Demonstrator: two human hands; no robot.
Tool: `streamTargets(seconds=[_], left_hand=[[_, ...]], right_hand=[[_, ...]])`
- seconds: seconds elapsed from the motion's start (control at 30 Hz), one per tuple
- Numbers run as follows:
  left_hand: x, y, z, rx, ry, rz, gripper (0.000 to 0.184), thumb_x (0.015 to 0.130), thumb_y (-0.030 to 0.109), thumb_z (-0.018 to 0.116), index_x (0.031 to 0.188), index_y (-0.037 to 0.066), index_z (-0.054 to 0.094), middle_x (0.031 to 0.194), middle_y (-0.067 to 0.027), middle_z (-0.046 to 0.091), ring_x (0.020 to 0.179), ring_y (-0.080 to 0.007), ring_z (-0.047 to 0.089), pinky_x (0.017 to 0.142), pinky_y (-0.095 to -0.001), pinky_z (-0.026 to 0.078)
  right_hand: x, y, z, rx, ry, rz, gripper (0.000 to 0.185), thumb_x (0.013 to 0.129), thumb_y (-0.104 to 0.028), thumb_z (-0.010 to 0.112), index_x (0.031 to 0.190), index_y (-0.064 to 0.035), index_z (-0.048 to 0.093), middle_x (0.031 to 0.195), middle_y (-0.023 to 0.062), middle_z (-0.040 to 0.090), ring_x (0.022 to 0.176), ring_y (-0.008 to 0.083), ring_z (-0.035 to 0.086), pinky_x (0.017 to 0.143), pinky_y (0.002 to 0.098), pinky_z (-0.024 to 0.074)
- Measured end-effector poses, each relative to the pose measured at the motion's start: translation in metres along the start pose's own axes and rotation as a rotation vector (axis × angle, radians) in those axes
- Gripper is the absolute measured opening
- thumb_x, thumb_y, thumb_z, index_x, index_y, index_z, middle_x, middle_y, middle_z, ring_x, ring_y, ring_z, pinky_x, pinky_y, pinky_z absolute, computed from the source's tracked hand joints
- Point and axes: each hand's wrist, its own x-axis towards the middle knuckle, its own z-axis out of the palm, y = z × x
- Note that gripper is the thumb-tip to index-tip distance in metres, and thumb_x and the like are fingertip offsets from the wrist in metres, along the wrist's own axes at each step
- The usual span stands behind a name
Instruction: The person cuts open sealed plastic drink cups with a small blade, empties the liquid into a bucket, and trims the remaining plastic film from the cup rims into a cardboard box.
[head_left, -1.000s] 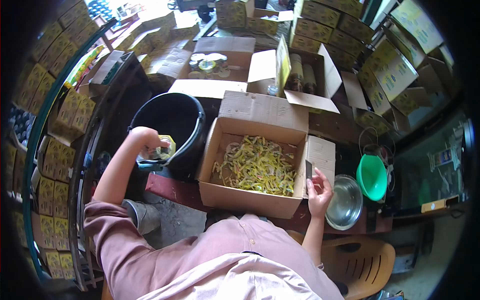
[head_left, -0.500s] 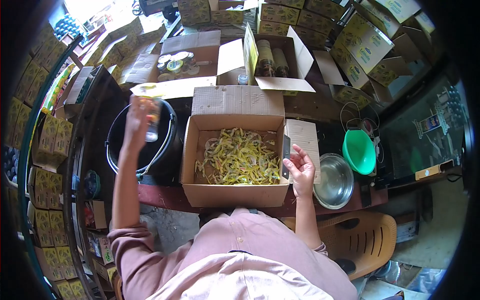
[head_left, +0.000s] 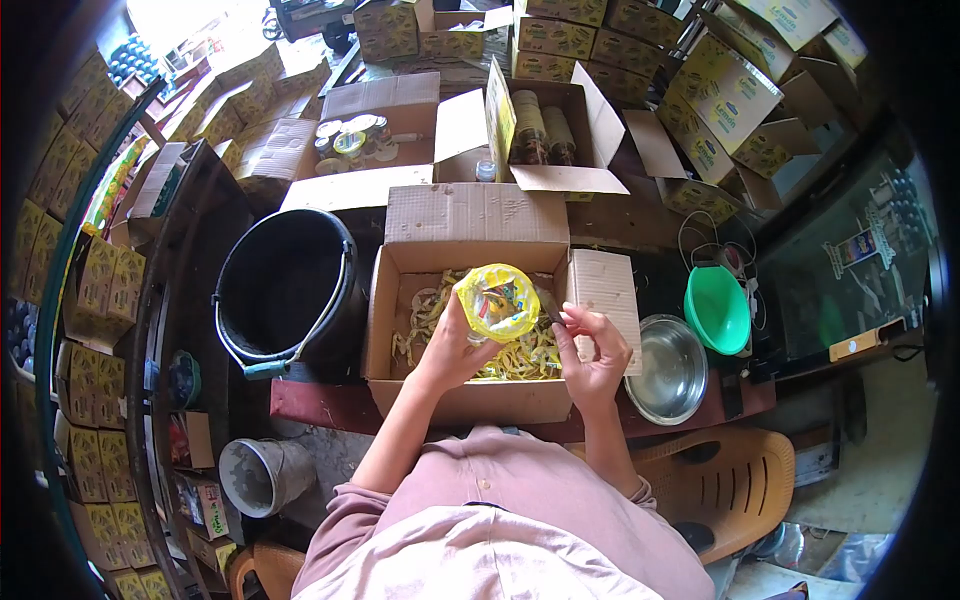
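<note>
My left hand (head_left: 450, 350) is wrapped round a jar (head_left: 500, 303) with yellow printed plastic around its top, held over the open cardboard box (head_left: 470, 402). The jar's top end faces up toward me. In my right hand (head_left: 597, 350), close to the jar's right side, a thin dark blade-like strip (head_left: 553, 312) is pinched between thumb and fingers; its exact kind is unclear. Below the jar, a heap of yellow plastic scraps (head_left: 520, 362) lies in the box, partly hidden by my hands.
A black bucket (head_left: 232, 300) stands left of the box. On the right are a steel bowl (head_left: 668, 370) and a green basin (head_left: 718, 310). Behind stand a carton with several jars (head_left: 350, 140) and a carton with stacked rolls or jars (head_left: 540, 130). A grey bucket (head_left: 265, 477) sits lower left.
My left hand has brought the jar from above the black bucket rightward to over the box. My right hand has moved slightly down, its strip now turned toward the jar.
</note>
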Motion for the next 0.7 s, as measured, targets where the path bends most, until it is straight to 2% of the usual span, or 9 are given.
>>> streamTargets(seconds=[0.07,0.17,0.2,0.3,0.4,0.5,0.6,0.7], left_hand=[[-0.002,0.001,-0.005,0.013,-0.031,-0.027,0.070,0.067,0.012,0.067,0.123,-0.003,0.027,0.111,-0.0206,0.046,0.105,-0.0337,0.047,0.091,-0.0386,0.036],[-0.008,0.010,-0.013,0.154,-0.020,0.020,0.070,0.065,0.016,0.068,0.120,-0.005,0.031,0.110,-0.0225,0.046,0.101,-0.0375,0.047,0.088,-0.0399,0.037],[-0.008,0.016,-0.016,0.101,-0.012,0.015,0.071,0.063,0.019,0.068,0.119,-0.007,0.032,0.108,-0.0236,0.047,0.099,-0.0395,0.047,0.087,-0.0407,0.038],[-0.010,0.022,-0.022,0.185,-0.014,0.074,0.072,0.061,0.019,0.070,0.117,-0.007,0.033,0.103,-0.0233,0.050,0.096,-0.0380,0.051,0.083,-0.0412,0.041],[-0.008,0.044,-0.023,0.234,0.010,-0.024,0.069,0.060,0.018,0.071,0.115,-0.004,0.035,0.096,-0.0214,0.054,0.088,-0.0365,0.055,0.077,-0.0399,0.045],[-0.004,0.053,-0.022,0.168,0.048,-0.027,0.065,0.059,0.015,0.072,0.112,-0.001,0.038,0.091,-0.0194,0.056,0.081,-0.0349,0.058,0.071,-0.0371,0.047],[-0.004,0.050,-0.022,0.122,0.051,-0.059,0.060,0.059,0.014,0.071,0.109,0.001,0.041,0.091,-0.0195,0.057,0.079,-0.0348,0.058,0.069,-0.0356,0.048],[-0.002,0.059,-0.028,0.133,-0.045,-0.097,0.061,0.060,0.015,0.071,0.110,-0.001,0.041,0.092,-0.0201,0.057,0.080,-0.0333,0.058,0.068,-0.0353,0.048]], right_hand=[[0.009,-0.002,-0.005,-0.221,-0.047,-0.223,0.029,0.066,0.006,0.064,0.092,-0.0061,0.063,0.079,0.0061,0.060,0.068,0.0180,0.057,0.061,0.0272,0.0466],[0.020,0.001,-0.013,-0.384,-0.176,-0.447,0.030,0.060,0.004,0.063,0.089,-0.0068,0.064,0.080,0.0048,0.060,0.073,0.0217,0.056,0.064,0.0312,0.0463],[0.023,0.002,-0.014,-0.418,-0.199,-0.475,0.027,0.061,0.001,0.060,0.086,-0.0070,0.064,0.082,0.0033,0.060,0.078,0.0198,0.056,0.067,0.0317,0.0461],[0.030,-0.006,-0.016,-0.440,-0.255,-0.587,0.023,0.064,-0.002,0.060,0.085,-0.0076,0.064,0.082,0.0033,0.060,0.079,0.0189,0.057,0.068,0.0314,0.0464],[0.034,-0.006,-0.017,-0.488,-0.317,-0.669,0.022,0.065,-0.007,0.060,0.086,-0.0085,0.064,0.084,0.0027,0.060,0.081,0.0178,0.057,0.070,0.0312,0.0465],[0.040,-0.008,-0.018,-0.523,-0.333,-0.764,0.023,0.064,-0.011,0.062,0.087,-0.0086,0.064,0.084,0.0024,0.060,0.083,0.0171,0.057,0.071,0.0311,0.0465],[0.042,-0.011,-0.017,-0.539,-0.348,-0.794,0.020,0.064,-0.010,0.063,0.084,-0.0092,0.065,0.083,0.0009,0.060,0.081,0.0164,0.058,0.070,0.0311,0.0471],[0.042,-0.010,-0.017,-0.516,-0.354,-0.824,0.020,0.064,-0.010,0.063,0.084,-0.0090,0.066,0.083,0.0012,0.060,0.080,0.0163,0.058,0.070,0.0309,0.0471]])
